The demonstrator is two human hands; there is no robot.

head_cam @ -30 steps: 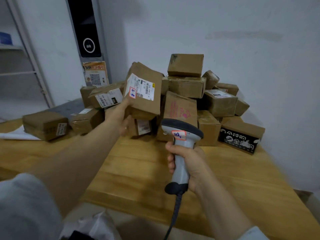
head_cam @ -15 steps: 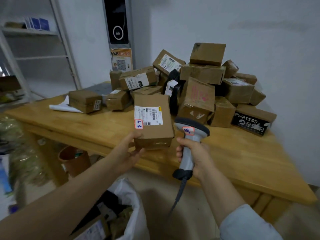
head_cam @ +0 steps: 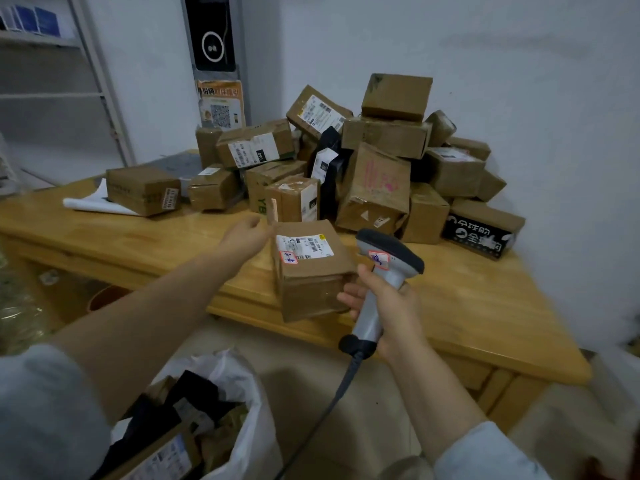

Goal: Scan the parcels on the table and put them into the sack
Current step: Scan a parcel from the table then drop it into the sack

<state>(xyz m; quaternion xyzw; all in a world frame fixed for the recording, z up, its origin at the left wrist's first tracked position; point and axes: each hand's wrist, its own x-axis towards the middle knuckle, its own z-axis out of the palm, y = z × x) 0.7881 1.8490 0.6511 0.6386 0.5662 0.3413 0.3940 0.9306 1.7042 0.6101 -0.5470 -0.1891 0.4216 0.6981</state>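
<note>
The right hand (head_cam: 393, 308) has fingers (head_cam: 348, 297) clenched round the scanner (head_cam: 391, 251) right of the parcel (head_cam: 308, 271); the left hand (head_cam: 242, 235) is at its upper-left corner, grip unclear.

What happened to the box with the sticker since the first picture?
The left hand pulled the labelled box off the pile and brought it toward the person, to the near edge of the table beside the scanner. It held the box from below; now it is at the far-left corner, grip unclear, and fingers of the right hand touch the box. The right hand kept gripping the scanner; the pile stayed put.
</note>
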